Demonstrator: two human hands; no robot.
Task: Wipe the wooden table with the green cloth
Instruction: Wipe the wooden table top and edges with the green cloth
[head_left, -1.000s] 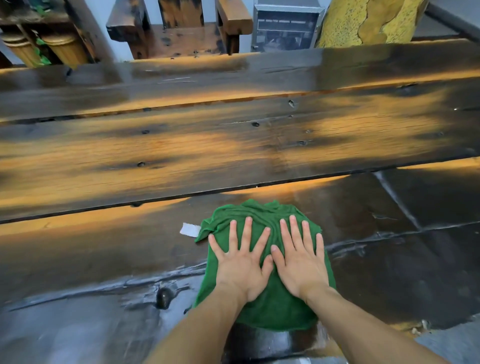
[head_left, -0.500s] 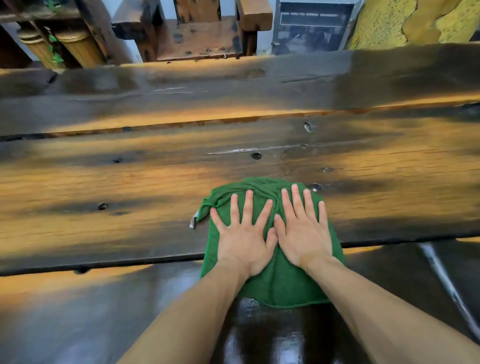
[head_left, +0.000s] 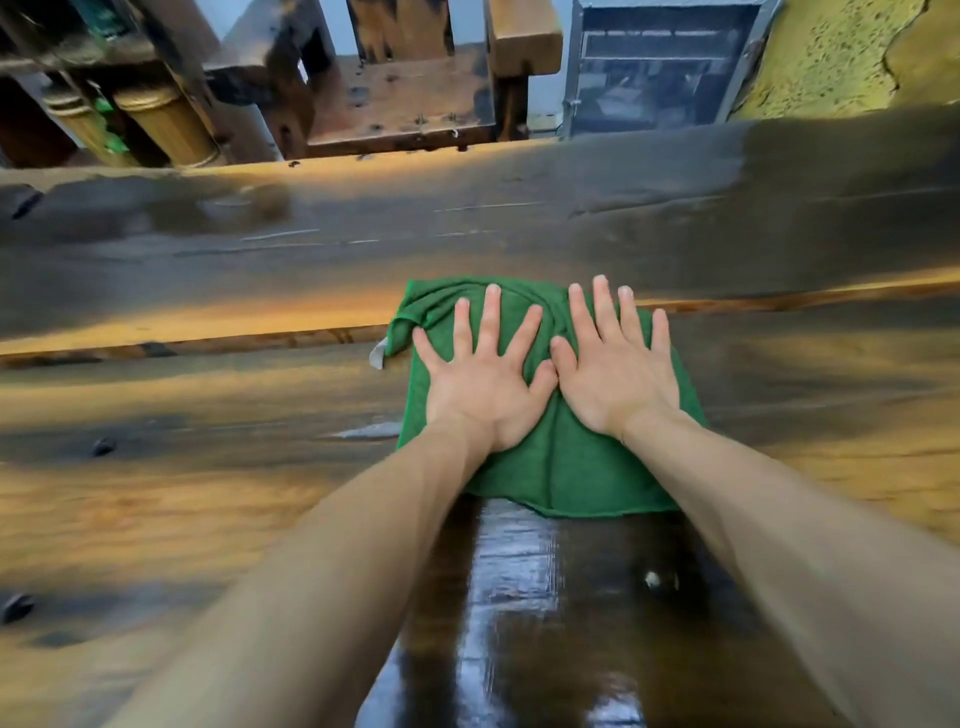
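Both hands lie flat on the green cloth (head_left: 571, 467), palms down and side by side, arms stretched out from the near edge of the wooden table (head_left: 208, 493). The left hand (head_left: 483, 384) has its fingers straight and fanned apart, the thumb angled in toward the other hand. The right hand (head_left: 618, 374) is likewise spread, fingers straight and pointing toward the far edge, its thumb just beside — perhaps touching — the left thumb. Neither hand grips the fabric; both press on it with open palms.

The cloth sits on the tabletop about midway along its length and closer to the far edge than the near one. Its far end is bunched into folds under the fingertips and crosses a seam between two planks, while its near end lies smooth behind the wrists. A small pale tag (head_left: 378, 356) sticks out at the cloth's left side.

Directly behind the cloth, running toward the near edge, a dark strip of wood shines as if wet — though the picture is blurred there, so it may only be glare. The planks to the left and right look duller, amber and brown, with dark knots.

Beyond the far edge stand a heavy wooden chair (head_left: 405, 93), a grey metal-framed cabinet (head_left: 660, 67) and a rough yellow surface (head_left: 831, 57) at the far right corner.
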